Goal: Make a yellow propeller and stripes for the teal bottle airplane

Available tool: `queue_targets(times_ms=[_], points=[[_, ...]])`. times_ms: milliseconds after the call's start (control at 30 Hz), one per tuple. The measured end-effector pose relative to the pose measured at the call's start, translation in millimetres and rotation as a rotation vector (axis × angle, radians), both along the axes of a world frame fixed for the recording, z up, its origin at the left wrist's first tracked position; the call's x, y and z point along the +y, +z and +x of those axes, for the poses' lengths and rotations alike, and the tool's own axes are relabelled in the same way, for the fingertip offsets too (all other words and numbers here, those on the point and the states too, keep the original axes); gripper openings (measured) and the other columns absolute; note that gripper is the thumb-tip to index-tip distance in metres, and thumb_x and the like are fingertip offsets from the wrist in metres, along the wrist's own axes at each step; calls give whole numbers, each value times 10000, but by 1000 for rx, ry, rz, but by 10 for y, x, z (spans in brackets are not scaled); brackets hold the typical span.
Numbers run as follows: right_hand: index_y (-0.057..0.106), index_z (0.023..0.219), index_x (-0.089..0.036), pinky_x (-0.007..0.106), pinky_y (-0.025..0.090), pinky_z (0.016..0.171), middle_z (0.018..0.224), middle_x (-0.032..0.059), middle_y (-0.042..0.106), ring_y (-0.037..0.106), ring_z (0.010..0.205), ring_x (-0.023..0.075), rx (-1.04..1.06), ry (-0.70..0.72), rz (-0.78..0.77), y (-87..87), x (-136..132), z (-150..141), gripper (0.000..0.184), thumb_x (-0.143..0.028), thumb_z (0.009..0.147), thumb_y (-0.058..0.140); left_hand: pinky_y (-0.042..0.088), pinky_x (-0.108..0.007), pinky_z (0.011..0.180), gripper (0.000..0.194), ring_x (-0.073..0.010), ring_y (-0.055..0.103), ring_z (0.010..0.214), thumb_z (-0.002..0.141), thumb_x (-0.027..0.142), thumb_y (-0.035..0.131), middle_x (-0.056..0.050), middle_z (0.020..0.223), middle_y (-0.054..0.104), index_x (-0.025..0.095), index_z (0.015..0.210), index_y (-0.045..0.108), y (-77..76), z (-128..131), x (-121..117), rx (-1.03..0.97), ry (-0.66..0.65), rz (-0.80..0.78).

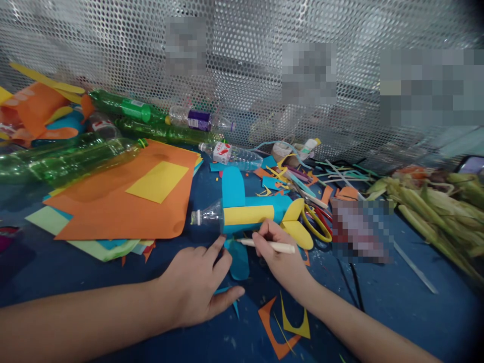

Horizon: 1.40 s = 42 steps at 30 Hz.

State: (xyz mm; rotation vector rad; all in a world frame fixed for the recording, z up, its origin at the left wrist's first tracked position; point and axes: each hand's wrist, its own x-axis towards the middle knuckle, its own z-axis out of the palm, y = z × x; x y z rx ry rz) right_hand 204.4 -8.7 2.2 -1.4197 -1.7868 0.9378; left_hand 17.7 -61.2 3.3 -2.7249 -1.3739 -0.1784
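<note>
A clear plastic bottle lies on its side, wrapped in blue paper with a yellow strip along it. Blue paper wings stick out on both sides, and yellow paper fins sit at its tail end. My right hand grips a white marker, its tip over the near blue wing close to the bottle. My left hand has its fingers apart, the fingertips touching beside the bottle and the near wing. Nothing is held in it.
Stacked coloured paper lies at left, with green bottles behind it. Another clear bottle rests at the back. Yellow-handled scissors and paper scraps lie right of the craft. Corn husks are at far right, before a perforated metal screen.
</note>
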Motion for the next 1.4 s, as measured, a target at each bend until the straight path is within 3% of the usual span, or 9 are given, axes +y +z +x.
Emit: queue_targets(times_ms=[1400], points=[[327, 619, -223, 230, 288, 460, 506, -71, 354, 340, 467, 99, 52, 4, 22, -9, 4, 8, 224, -245, 802, 455, 515, -421, 535, 574, -273, 639, 698, 879, 528, 224, -199, 1243, 521, 129, 1120, 559, -11, -1, 8, -7, -1, 2]])
